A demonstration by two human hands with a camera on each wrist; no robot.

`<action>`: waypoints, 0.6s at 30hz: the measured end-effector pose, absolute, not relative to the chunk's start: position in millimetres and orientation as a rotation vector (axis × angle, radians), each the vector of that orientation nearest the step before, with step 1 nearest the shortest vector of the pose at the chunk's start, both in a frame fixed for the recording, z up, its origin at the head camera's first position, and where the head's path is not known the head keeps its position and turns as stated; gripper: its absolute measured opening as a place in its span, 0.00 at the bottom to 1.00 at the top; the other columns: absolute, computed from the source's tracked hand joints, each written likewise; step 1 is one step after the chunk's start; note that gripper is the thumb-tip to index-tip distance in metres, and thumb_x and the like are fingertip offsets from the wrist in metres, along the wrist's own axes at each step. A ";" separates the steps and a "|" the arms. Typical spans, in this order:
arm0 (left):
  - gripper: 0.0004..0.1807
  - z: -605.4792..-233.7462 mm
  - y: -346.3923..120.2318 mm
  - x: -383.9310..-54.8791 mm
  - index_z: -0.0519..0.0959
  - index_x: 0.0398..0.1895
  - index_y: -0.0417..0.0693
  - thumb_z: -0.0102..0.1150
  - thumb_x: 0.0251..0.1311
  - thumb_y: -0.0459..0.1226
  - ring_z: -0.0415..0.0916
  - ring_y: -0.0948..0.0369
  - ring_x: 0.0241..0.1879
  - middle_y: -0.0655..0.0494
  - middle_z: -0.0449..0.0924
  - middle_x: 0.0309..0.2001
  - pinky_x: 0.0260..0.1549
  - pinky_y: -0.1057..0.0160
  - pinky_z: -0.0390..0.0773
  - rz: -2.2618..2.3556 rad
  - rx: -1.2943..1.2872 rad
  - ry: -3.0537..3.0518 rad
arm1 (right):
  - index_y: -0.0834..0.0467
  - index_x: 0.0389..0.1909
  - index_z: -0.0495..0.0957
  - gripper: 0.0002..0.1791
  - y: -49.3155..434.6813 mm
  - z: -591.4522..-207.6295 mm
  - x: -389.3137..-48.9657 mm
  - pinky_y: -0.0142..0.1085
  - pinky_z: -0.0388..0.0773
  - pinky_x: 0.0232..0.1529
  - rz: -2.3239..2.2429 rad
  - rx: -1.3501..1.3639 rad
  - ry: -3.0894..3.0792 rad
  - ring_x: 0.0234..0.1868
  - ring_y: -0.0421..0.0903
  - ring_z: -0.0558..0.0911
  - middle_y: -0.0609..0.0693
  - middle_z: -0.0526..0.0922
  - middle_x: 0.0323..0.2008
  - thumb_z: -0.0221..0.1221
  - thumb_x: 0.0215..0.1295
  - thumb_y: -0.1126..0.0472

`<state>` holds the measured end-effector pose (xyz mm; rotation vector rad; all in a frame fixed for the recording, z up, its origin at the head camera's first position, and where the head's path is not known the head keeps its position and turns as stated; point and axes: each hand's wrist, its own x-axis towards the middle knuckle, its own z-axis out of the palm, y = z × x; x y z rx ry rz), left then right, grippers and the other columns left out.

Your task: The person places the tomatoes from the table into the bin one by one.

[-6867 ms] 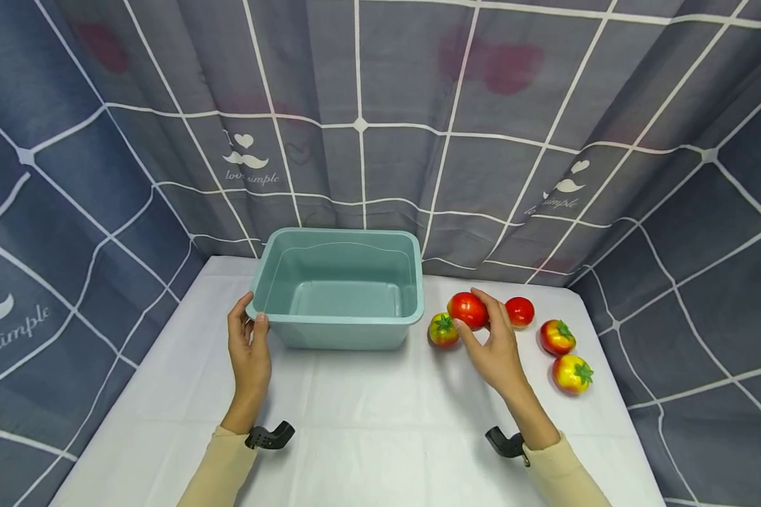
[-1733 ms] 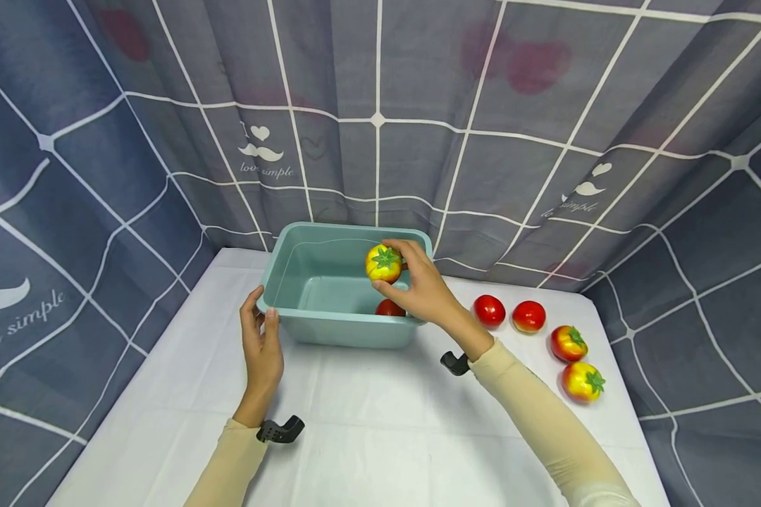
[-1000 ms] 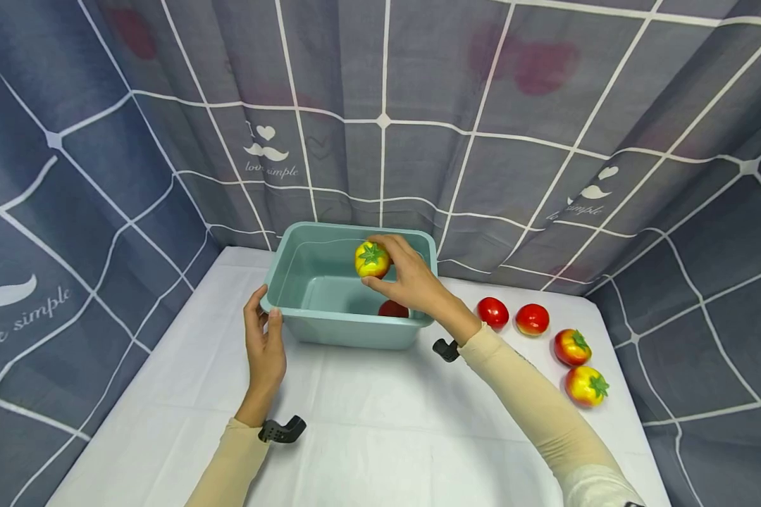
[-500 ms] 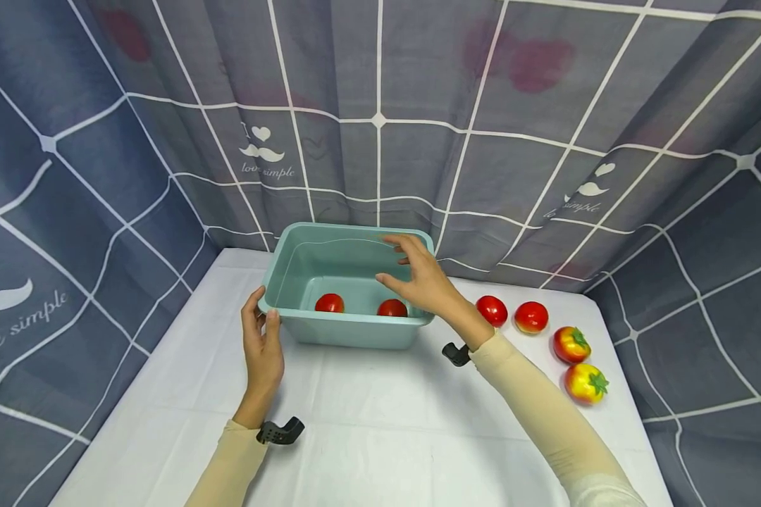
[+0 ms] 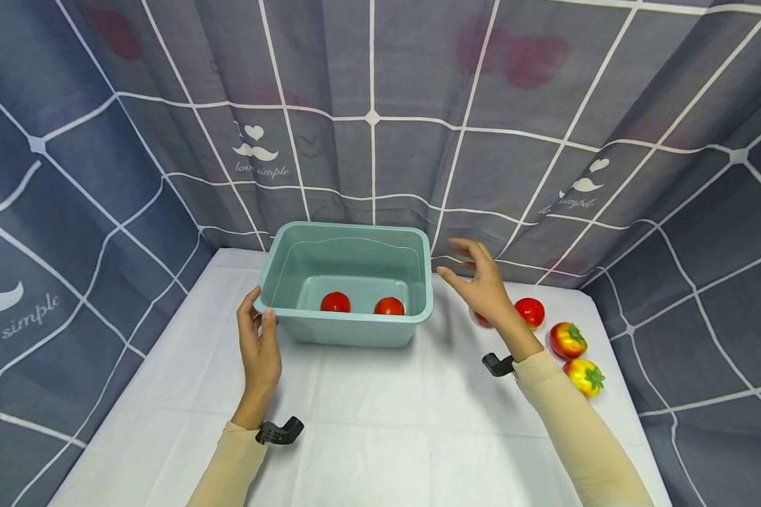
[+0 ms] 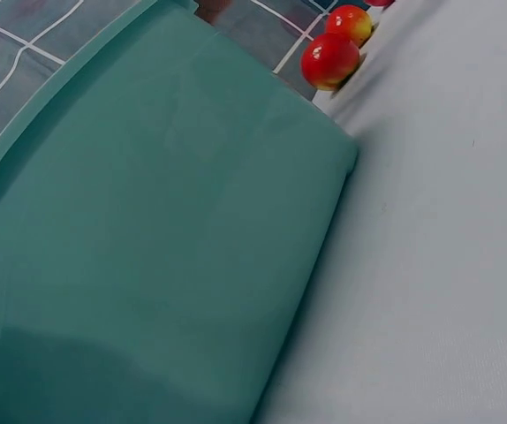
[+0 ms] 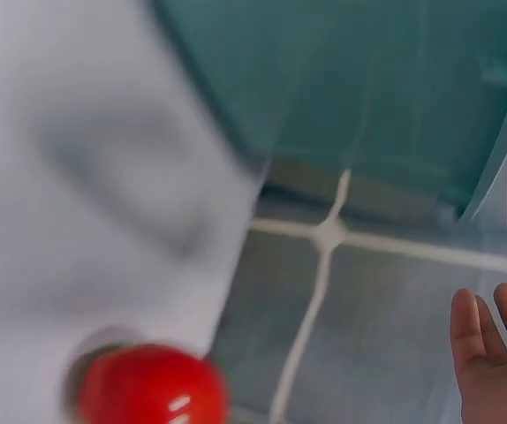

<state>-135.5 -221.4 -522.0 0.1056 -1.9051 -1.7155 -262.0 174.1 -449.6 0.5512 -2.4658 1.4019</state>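
The right hand [image 5: 485, 285], fingers spread and empty, had moved from over the bin [image 5: 342, 329] to its right, near four loose tomatoes [image 5: 530, 313]. Two red tomatoes [image 5: 335, 302] now lay inside, so that drop seemed finished. The left hand [image 5: 258, 352] gripped the bin's near-left corner.

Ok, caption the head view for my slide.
Left grip on the teal bin, right grip empty beside it: two red tomatoes inside, four more on the white table.
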 end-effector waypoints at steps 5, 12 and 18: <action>0.27 -523.1 -220.1 -135.4 0.62 0.84 0.59 0.44 0.86 0.40 0.69 0.48 0.67 0.56 0.64 0.78 0.60 0.74 0.72 -1.732 0.107 -1.890 | 0.60 0.72 0.74 0.33 205.4 -472.4 -257.7 0.52 0.80 0.69 1.357 0.425 -2.490 0.70 0.60 0.78 0.60 0.77 0.68 0.73 0.68 0.61; 0.27 -523.2 -219.7 -135.9 0.62 0.84 0.59 0.45 0.86 0.40 0.68 0.47 0.68 0.54 0.65 0.77 0.62 0.73 0.72 -1.748 0.111 -1.875 | 0.62 0.72 0.72 0.34 237.1 -509.4 -248.7 0.62 0.67 0.76 1.321 0.200 -2.558 0.72 0.66 0.72 0.67 0.75 0.69 0.72 0.68 0.61; 0.27 -522.0 -220.0 -136.5 0.61 0.84 0.60 0.44 0.86 0.41 0.67 0.47 0.70 0.54 0.64 0.78 0.63 0.74 0.71 -1.756 0.126 -1.883 | 0.60 0.76 0.68 0.39 246.7 -535.9 -245.2 0.66 0.65 0.77 1.293 0.041 -2.687 0.75 0.68 0.68 0.67 0.71 0.73 0.72 0.68 0.58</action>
